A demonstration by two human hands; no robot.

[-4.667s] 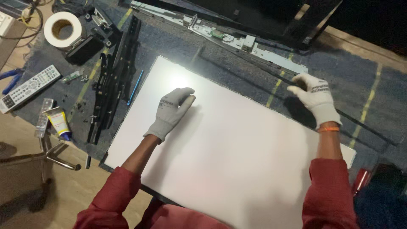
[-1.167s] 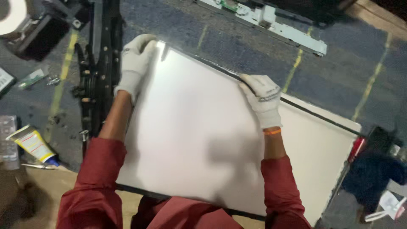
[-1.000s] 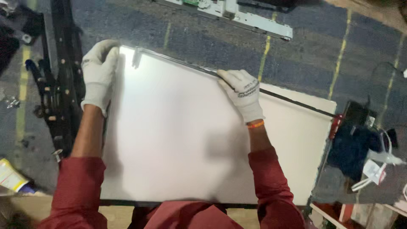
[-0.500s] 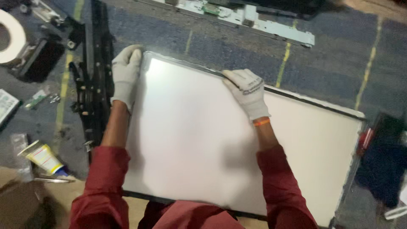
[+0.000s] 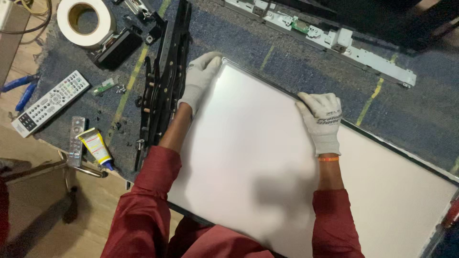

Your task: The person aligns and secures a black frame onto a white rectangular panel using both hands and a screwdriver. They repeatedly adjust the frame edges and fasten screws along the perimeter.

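A large white flat panel sheet (image 5: 258, 157) in a thin dark frame lies on the blue carpeted surface. My left hand (image 5: 200, 79), in a white glove, curls over the panel's far left corner. My right hand (image 5: 322, 119), gloved too, rests on the far long edge with its fingers hooked over the frame. Both sleeves are red.
A black metal bracket (image 5: 165, 76) lies just left of the panel. Further left are a roll of white tape (image 5: 86, 21), a grey remote control (image 5: 50, 102), a yellow tube (image 5: 96, 147) and blue pliers (image 5: 19, 91). A long metal strip with circuit parts (image 5: 330, 40) lies beyond the panel.
Earlier my left hand lay flat on the panel's middle and my right hand at its far right. Both have moved to the far edge and left corner. The view keeps shifting.
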